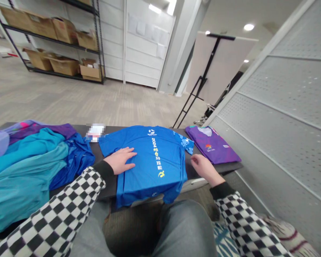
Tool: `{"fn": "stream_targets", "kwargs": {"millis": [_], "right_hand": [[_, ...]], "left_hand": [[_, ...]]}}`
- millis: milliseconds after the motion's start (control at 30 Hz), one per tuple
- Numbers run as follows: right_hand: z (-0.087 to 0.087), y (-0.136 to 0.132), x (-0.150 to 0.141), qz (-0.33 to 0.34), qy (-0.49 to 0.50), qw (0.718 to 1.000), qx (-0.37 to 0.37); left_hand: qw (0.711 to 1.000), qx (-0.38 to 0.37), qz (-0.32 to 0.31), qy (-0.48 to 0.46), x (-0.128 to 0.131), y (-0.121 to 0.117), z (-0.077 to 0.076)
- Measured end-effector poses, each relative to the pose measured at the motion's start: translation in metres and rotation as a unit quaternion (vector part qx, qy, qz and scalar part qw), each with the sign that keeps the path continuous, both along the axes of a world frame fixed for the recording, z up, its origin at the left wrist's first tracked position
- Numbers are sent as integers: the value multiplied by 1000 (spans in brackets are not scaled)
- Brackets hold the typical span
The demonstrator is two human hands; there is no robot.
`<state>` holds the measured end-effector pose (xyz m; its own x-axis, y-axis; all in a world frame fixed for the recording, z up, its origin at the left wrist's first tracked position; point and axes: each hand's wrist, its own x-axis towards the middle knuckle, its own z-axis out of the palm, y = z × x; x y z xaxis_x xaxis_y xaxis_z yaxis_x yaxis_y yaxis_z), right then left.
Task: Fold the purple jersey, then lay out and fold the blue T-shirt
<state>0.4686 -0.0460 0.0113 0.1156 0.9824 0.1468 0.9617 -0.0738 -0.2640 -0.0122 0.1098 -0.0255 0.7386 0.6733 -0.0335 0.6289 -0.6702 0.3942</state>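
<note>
A blue T-shirt (143,162) with white and yellow printing lies spread over the dark table, and its lower part hangs past the near edge. My left hand (121,160) rests flat on the shirt's left side, fingers stretched out. To the right of the shirt, my right hand (202,166) is above the table with its fingers curled together; whether anything small is between them I cannot make out. Just beyond that hand is a folded purple T-shirt (216,146) with a small colourful logo.
A heap of teal, blue and purple garments (29,164) covers the table's left end. Near it lies a blurred white item (95,132). A grey perforated partition (289,107) borders the right side. Beyond the table stand a black easel (200,85) and a shelf with cardboard boxes (62,66).
</note>
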Motion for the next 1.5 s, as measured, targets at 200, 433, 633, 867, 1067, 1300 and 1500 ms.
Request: {"fn": "stream_targets", "kwargs": {"millis": [200, 433, 633, 867, 1067, 1300, 1500], "right_hand": [[3, -19, -27, 135, 42, 986, -87], [13, -27, 8, -22, -54, 987, -148], [13, -34, -5, 95, -44, 991, -89], [9, -30, 12, 109, 35, 982, -150], [7, 11, 8, 86, 37, 995, 30], [-23, 65, 18, -12, -27, 999, 36], [-53, 57, 31, -35, -57, 991, 112]], "left_hand": [[1000, 1, 5, 22, 0, -3, -1], [1000, -7, 3, 11, 0, 0, -2], [1000, -5, 3, 15, 0, -1, -3], [1000, 26, 2, 3, 2, -9, 7], [992, 106, 41, -57, 18, -26, 12], [995, 74, 63, -19, 22, -31, -7], [982, 107, 149, -41, -5, -14, 37]]}}
